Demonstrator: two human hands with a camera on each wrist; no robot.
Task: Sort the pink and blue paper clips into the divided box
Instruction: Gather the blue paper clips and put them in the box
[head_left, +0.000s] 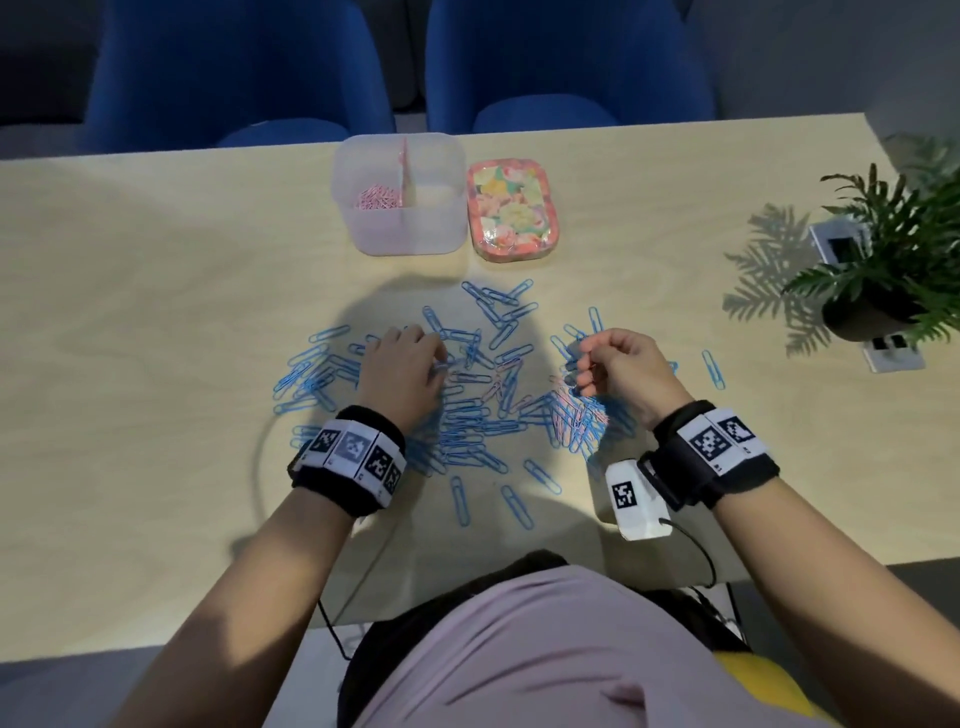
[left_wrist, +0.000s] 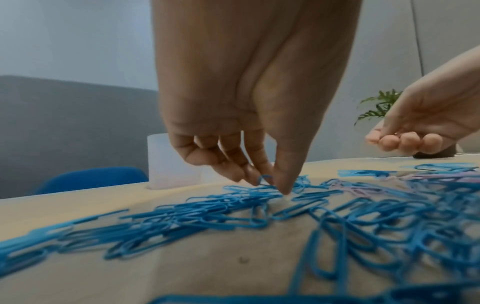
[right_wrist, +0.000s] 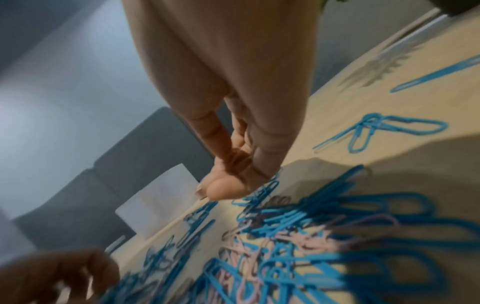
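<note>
The blue paper clips (head_left: 467, 410) lie in a wide tangled scatter over the middle of the table (head_left: 156, 291), toward its near edge, with a few pink paper clips (head_left: 563, 400) mixed in, mostly under and just beside the right hand. The divided box (head_left: 399, 192) stands near the table's far edge; 1 compartment, the left one, holds pink clips and the other looks bare. The left hand (head_left: 402, 366) reaches down into the heap, thumb and fingers (left_wrist: 249, 168) closed in a pinch on 1 blue clip (left_wrist: 263, 180) whose loop stands up between them. The right hand (head_left: 626, 366) hovers curled above the pile; whether it holds clips I cannot tell, as its wrist view is blurred. The likeliest slip, in my judgement, is snagging: these thin wire loops with a smooth coloured coat hook into each other, so a lift may drag neighbours along, perhaps a pink one into the blue side. A light pinch on slick wire could also drop the clip short of the translucent, soft-cornered plastic box. Just beside the box sits a floral-patterned lid (head_left: 511, 208), glossy and rounded; a potted fern (head_left: 883, 249) stands near the right edge.
</note>
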